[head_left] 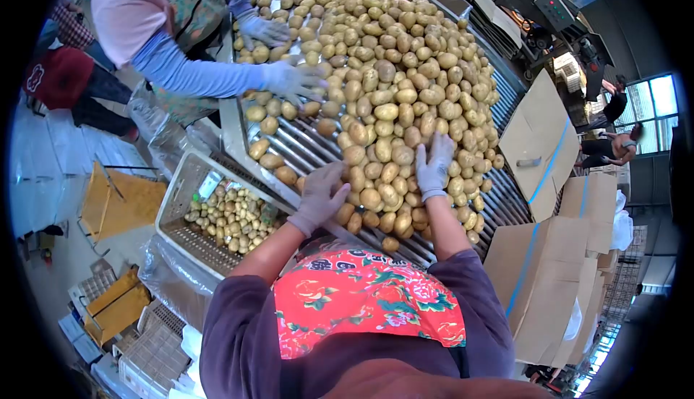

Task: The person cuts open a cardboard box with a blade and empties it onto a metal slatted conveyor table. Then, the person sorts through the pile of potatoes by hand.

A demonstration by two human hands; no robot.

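Observation:
Many yellow-brown potatoes [405,99] lie heaped on a metal roller table [293,152]. My left hand [320,195], in a light glove, is at the heap's near left edge, fingers spread over the rollers, holding nothing. My right hand [435,166], gloved too, rests on the potatoes with its fingers apart and nothing gripped. Across the left side, a co-worker's gloved hands [295,83] reach onto the same heap, apart from mine. A plastic crate [170,218] below my left arm holds smaller potatoes [235,217].
Cardboard boxes [517,262] stand at the right, beside a cardboard sheet [538,146] along the table's edge. Machinery with a control box [555,10] is at the back right. Other people are at the far left and far right. Wooden stools [119,204] and crates are at the left.

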